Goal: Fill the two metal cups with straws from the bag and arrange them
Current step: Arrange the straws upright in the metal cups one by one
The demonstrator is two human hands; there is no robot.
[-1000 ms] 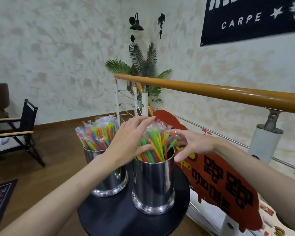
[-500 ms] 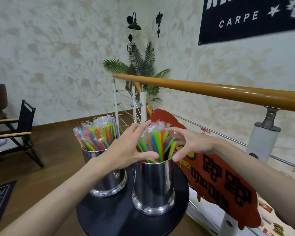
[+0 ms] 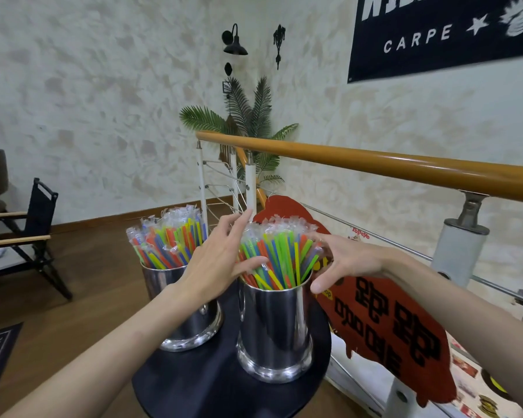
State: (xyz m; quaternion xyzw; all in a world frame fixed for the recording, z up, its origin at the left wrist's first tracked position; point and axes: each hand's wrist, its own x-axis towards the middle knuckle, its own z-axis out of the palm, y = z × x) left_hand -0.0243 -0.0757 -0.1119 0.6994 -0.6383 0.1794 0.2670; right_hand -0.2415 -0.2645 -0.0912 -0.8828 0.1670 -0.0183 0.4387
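Black and round, the small bench (image 3: 194, 396) sits nearest the viewer and carries both metal cups close together, not quite touching as far as can be seen. On its right side stands the near metal cup (image 3: 274, 324), packed with wrapped coloured straws (image 3: 280, 254) that rise upright, their long axis vertical and fanning a little toward the rim. Both hands work this bundle from opposite sides. Reaching in from the left, the left hand (image 3: 216, 260) lays straight, spread fingers along the left flank of the straws, the thumb pressing into the front of the bundle; it pinches nothing. Over on the right side of the bundle, the right hand (image 3: 343, 262) has relaxed fingers against the wrappers and its thumb hanging beside the cup's rim, gripping nothing. So the straws lie between the two palms, and any squaring-up, by my judgement, means pushing inward from both sides at once. Just behind the left wrist stands the far metal cup (image 3: 183, 312), its own straws (image 3: 169, 236) leaning leftward; the left forearm crosses in front of it and could knock it. No bag shows, so filling looks done and arranging remains. Beyond the right hand hangs a red sign (image 3: 390, 321) on the railing, under a wooden handrail (image 3: 375, 164). Farther off are a folding chair (image 3: 34, 230), a palm plant (image 3: 251, 125), a wall lamp (image 3: 234, 40) and a dark banner (image 3: 441, 34).
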